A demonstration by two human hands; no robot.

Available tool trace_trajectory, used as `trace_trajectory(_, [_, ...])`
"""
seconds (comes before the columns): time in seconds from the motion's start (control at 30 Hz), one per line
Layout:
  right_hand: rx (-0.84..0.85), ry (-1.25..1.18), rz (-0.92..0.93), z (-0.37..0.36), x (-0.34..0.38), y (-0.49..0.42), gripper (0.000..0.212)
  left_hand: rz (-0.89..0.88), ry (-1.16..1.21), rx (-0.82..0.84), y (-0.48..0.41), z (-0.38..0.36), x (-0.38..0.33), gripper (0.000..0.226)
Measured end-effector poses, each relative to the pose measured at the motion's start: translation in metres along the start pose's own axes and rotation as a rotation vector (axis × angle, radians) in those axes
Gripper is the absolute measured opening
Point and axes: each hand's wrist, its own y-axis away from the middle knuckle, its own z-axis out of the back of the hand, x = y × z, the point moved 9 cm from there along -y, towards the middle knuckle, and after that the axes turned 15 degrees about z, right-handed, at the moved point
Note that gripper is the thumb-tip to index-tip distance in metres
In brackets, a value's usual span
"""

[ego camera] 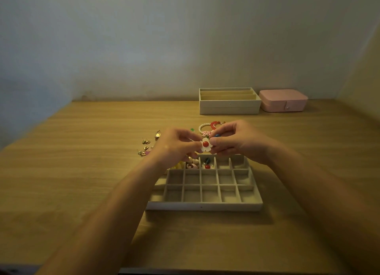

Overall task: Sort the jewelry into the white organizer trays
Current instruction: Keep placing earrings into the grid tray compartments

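Observation:
A white flower-shaped piece with a red centre (206,145) is held up between both hands, just above the far edge of the white grid tray (204,206). My left hand (174,146) pinches its left side and my right hand (232,141) pinches its right side. A blue bead (217,135) shows by my right fingertips. The tray's far cells hold small pieces, one red and dark (206,165), one pink (192,166). Loose jewelry lies beyond: gold heart earrings (145,147), a pearl bracelet (203,127), a red hoop (214,124).
A second white tray (229,107) with long slots stands at the back of the wooden table, with a shut pink jewelry box (283,100) to its right. A wall runs behind the table and another on the right.

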Motion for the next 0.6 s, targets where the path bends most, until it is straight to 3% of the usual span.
trace_trajectory(0.4, [0.015,0.126,0.033,0.004,-0.004,-0.006,0.010,0.031,-0.049,0.040,-0.005,-0.007,0.009,0.013])
trace_trajectory(0.6, [0.024,0.283,0.016,0.017,-0.003,-0.008,0.009,-0.119,-0.517,-0.159,-0.012,-0.012,0.001,0.006])
